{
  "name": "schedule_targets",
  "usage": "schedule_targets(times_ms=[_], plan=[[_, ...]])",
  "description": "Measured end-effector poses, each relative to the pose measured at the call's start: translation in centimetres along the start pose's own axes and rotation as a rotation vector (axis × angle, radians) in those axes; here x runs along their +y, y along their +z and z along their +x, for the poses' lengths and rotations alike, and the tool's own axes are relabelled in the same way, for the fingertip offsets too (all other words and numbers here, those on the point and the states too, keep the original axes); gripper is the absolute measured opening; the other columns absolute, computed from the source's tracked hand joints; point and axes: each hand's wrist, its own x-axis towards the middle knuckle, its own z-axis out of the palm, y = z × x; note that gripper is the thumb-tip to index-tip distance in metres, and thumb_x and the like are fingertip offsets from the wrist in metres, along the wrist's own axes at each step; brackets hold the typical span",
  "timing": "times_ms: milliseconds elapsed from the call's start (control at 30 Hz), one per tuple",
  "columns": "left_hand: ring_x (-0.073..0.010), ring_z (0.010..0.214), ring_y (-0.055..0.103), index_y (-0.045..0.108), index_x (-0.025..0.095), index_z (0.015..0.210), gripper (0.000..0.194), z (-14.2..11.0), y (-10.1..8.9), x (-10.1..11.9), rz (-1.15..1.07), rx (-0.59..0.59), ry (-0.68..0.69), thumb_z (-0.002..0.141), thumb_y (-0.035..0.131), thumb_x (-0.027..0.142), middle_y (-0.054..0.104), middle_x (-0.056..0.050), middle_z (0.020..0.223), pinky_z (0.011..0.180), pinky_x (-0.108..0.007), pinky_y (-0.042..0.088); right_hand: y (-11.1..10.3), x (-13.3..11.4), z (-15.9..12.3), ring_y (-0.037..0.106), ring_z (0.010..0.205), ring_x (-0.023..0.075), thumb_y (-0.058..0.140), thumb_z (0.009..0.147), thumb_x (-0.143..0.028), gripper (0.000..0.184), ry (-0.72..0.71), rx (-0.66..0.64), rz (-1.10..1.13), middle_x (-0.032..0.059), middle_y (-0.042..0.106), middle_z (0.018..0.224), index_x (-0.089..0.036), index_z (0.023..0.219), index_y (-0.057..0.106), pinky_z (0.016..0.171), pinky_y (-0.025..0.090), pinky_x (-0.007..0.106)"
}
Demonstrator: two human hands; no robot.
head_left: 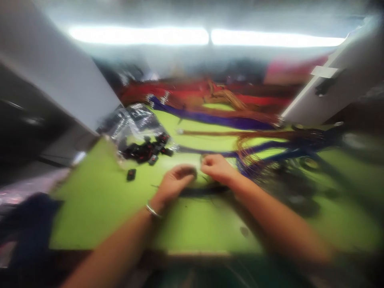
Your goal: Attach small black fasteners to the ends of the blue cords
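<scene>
Both my hands work close together above the green tabletop (99,216), and the picture is blurred. My left hand (175,182), with a bracelet (153,211) at the wrist, is closed, its thumb and fingers brought together around a small dark piece (194,173) whose kind is unclear. Just to the right, my right hand (218,169) is closed in a pinch. A thin dark wire (206,177) shows just below its fingertips; the grip itself is hidden. Under the hands lies a bundle of dark wires (204,191).
Small black connectors (141,152) spill from a clear plastic bag (136,118); a single connector (131,175) lies apart. Purple wires (210,119), brown wires (222,134) and blue wires (264,148) stretch across the back and right. White panels (69,68) flank the table.
</scene>
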Motion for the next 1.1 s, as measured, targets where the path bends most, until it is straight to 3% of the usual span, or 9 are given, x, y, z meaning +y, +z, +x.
schedule_targets(times_ms=[233,400,567,667,767,867,1000,1033,1100], plan=[[-0.0190,0.089,0.063,0.070,0.016,0.094,0.029,-0.2,0.5,-0.1,0.050,-0.022,0.055,0.066,0.074,0.023,0.070,-0.008,0.094,0.088,-0.033,0.047,0.7,0.0,-0.1,0.036,0.049,0.0057,0.050,0.061,-0.015,0.010,-0.023,0.000,-0.063,-0.0052,0.044,0.051,-0.015,0.052,0.051,0.046,0.027,0.019],[-0.0198,0.086,0.064,0.071,0.016,0.092,0.030,0.0,0.6,-0.2,0.018,-0.028,0.024,0.063,0.076,0.024,0.071,-0.009,0.092,0.082,-0.032,0.049,0.6,0.3,-0.1,0.038,0.049,0.0060,0.050,0.063,-0.014,0.009,-0.017,-0.033,-0.060,-0.0052,0.045,0.052,-0.015,0.055,0.052,0.046,0.028,0.019],[-0.0175,0.083,0.063,0.068,0.017,0.100,0.037,-0.4,1.1,1.0,-0.114,0.011,0.032,0.065,0.075,0.022,0.070,-0.008,0.092,0.079,-0.031,0.050,-0.4,-0.5,-0.7,0.041,0.055,0.0067,0.053,0.071,-0.021,0.009,-0.143,-0.079,-0.097,-0.0042,0.049,0.058,-0.014,0.065,0.056,0.051,0.031,0.018],[-0.0167,0.082,0.062,0.067,0.017,0.103,0.036,-0.9,1.0,2.0,-0.191,-0.013,0.037,0.068,0.073,0.023,0.069,-0.007,0.090,0.080,-0.031,0.049,-1.5,-1.6,-1.8,0.042,0.057,0.0073,0.056,0.072,-0.022,0.009,-0.265,-0.145,-0.250,-0.0031,0.051,0.062,-0.014,0.068,0.057,0.053,0.031,0.019],[-0.0203,0.089,0.062,0.066,0.017,0.108,0.039,-1.2,0.4,2.2,-0.146,-0.037,0.035,0.071,0.070,0.028,0.069,-0.009,0.095,0.085,-0.034,0.048,-4.5,-2.0,-3.6,0.046,0.063,0.0089,0.056,0.072,-0.018,0.005,-0.347,-0.108,-0.385,-0.0005,0.056,0.069,-0.015,0.070,0.060,0.059,0.035,0.021],[-0.0234,0.097,0.060,0.068,0.018,0.105,0.039,-1.0,-0.3,1.5,0.052,-0.129,0.018,0.067,0.073,0.026,0.068,-0.010,0.102,0.090,-0.035,0.046,-10.2,-0.3,-6.2,0.053,0.069,0.0122,0.058,0.075,-0.026,0.012,-0.261,-0.036,-0.371,0.0017,0.060,0.075,-0.017,0.079,0.063,0.064,0.040,0.024],[-0.0233,0.096,0.060,0.073,0.019,0.092,0.028,-0.2,-0.5,0.1,0.218,-0.242,0.026,0.065,0.073,0.026,0.069,-0.008,0.100,0.090,-0.032,0.045,-17.3,6.1,-10.6,0.058,0.083,0.0188,0.062,0.073,-0.043,0.023,-0.127,0.281,-0.370,0.0057,0.062,0.086,-0.021,0.074,0.060,0.077,0.046,0.031],[-0.0233,0.095,0.061,0.073,0.018,0.092,0.028,0.0,-0.5,0.0,0.235,-0.229,0.011,0.065,0.073,0.027,0.069,-0.009,0.098,0.089,-0.032,0.045,-18.2,7.9,-11.7,0.059,0.087,0.0200,0.061,0.073,-0.047,0.025,-0.105,0.309,-0.399,0.0070,0.062,0.089,-0.022,0.072,0.061,0.080,0.046,0.032],[-0.0232,0.095,0.061,0.072,0.016,0.094,0.030,0.1,-0.4,0.2,0.221,-0.180,-0.051,0.067,0.072,0.029,0.070,-0.010,0.099,0.089,-0.033,0.044,-18.8,10.8,-13.6,0.059,0.096,0.0229,0.061,0.071,-0.053,0.029,-0.043,0.218,-0.510,0.0096,0.063,0.097,-0.024,0.075,0.065,0.087,0.045,0.036]])
